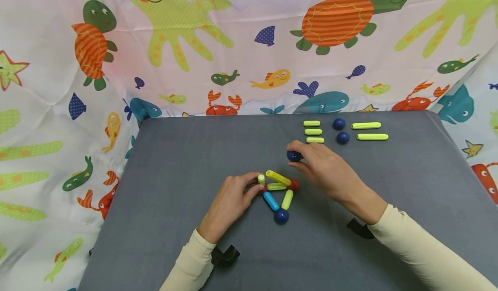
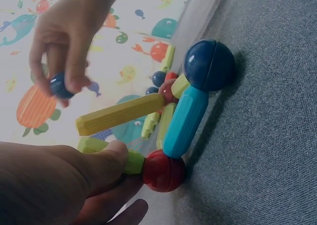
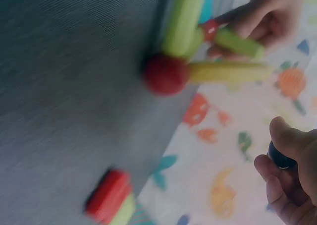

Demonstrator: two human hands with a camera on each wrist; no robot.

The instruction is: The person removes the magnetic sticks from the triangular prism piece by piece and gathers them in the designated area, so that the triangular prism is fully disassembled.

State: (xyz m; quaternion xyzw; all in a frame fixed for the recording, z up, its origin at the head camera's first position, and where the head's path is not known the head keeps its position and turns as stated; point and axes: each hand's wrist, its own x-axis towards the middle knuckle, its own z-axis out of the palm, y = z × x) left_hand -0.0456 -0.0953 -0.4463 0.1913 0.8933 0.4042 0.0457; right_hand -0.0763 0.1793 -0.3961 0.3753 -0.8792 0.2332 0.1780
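A magnetic-looking stick-and-ball triangle lies on the grey table. Its corners are a dark blue ball (image 1: pixel 281 216) and two red balls (image 2: pixel 164 171), joined by a light blue rod (image 2: pixel 185 122) and two light green rods (image 1: pixel 287 199). From the right-hand red ball (image 3: pixel 166 74) a yellow rod (image 2: pixel 120 114) rises at a slant. My left hand (image 1: pixel 232 202) pinches a light green rod (image 1: pixel 261 179) that stands up from the other red ball. Above the table, behind the triangle, my right hand (image 1: pixel 330 176) grips a dark blue ball (image 1: pixel 294 156) between thumb and fingers.
Toward the table's back edge lie three short green rods (image 1: pixel 313 132), two dark blue balls (image 1: pixel 343 138) and two longer green rods (image 1: pixel 372 137). A red rod (image 3: pixel 109 195) shows in the right wrist view. Behind hangs a cloth (image 1: pixel 249 57) printed with sea animals.
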